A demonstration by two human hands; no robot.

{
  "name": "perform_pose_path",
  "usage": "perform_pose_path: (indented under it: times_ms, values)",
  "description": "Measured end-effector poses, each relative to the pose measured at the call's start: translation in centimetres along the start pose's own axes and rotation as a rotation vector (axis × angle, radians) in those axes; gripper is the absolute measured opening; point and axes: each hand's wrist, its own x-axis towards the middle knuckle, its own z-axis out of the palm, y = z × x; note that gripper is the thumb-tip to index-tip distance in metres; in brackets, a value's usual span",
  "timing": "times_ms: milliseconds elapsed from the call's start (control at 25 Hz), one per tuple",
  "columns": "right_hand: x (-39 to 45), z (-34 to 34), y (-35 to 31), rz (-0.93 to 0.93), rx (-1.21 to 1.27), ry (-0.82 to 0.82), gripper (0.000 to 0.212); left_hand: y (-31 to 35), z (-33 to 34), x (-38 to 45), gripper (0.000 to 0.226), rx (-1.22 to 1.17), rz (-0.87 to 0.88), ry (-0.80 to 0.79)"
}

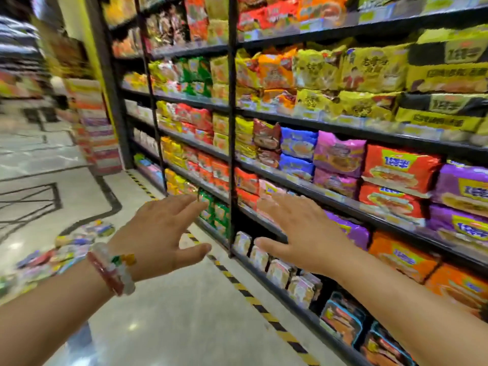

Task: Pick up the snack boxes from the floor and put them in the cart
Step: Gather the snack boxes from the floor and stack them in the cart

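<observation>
Several colourful snack boxes [66,247] lie scattered on the pale floor at the left, below and behind my left wrist. My left hand [161,228], with bead bracelets on the wrist, is stretched forward with spread fingers and holds nothing. To its right my right hand [298,233] is also stretched out, fingers straight, empty, in front of the lower shelves. Neither hand touches a box. No cart is in view. The picture is blurred by motion.
A tall black shelf rack [232,128] full of noodle packets fills the right side. Yellow-black tape [253,299] marks the floor along its foot. A stack of cartons [97,133] stands at the rack's far end. Pale floor [171,313] stretches left.
</observation>
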Motion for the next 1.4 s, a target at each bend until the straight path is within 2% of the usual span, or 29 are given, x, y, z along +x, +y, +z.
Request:
perform_pose_path:
  times_ms: [120, 200, 320, 400, 600, 720, 880, 1000, 1080, 1280, 1400]
  values:
    - [5.3, 1.3, -4.2, -0.144, 0.023, -0.012, 0.080, -5.1, -0.1, -3.6, 0.086, 0.029, -0.193, -0.071]
    - [8.5, 2.4, -6.4, -0.223, 0.069, -0.027, 0.076, -7.8, -0.2, -5.4, 0.084, 0.048, -0.262, -0.055]
    - [13.5, 4.4, -9.4, -0.342, 0.103, -0.026, 0.083, -11.4, 0.2, -7.6, 0.075, 0.080, -0.402, -0.063]
    - [16.7, 5.5, -11.1, -0.400, 0.129, -0.039, 0.077, -13.8, 0.3, -8.5, 0.072, 0.115, -0.477, -0.063]
    - [25.6, 7.0, -13.8, -0.529, 0.166, -0.060, 0.071, -20.8, 1.2, -8.0, 0.081, 0.149, -0.648, -0.069]
    - [31.6, 7.8, -15.0, -0.604, 0.140, -0.047, 0.071, -24.9, 2.0, -6.8, 0.094, 0.152, -0.731, -0.089]
    - [39.2, 10.4, -17.2, -0.703, 0.163, -0.037, 0.075, -29.0, 3.7, -6.0, 0.092, 0.200, -0.824, 0.003]
    - [43.7, 12.6, -19.9, -0.741, 0.175, -0.052, 0.074, -32.1, 4.8, -6.8, 0.098, 0.147, -0.935, -0.059]
    - [46.1, 13.8, -22.0, -0.759, 0.204, -0.082, 0.072, -34.4, 5.4, -8.0, 0.102, 0.125, -0.995, -0.096]
    - [52.3, 17.6, -28.9, -0.832, 0.210, -0.066, 0.090, -41.1, 7.8, -11.5, 0.101, 0.125, -1.070, -0.110]
    - [56.1, 20.0, -34.7, -0.860, 0.252, -0.079, 0.092, -46.8, 8.9, -14.0, 0.109, 0.136, -1.097, -0.162]
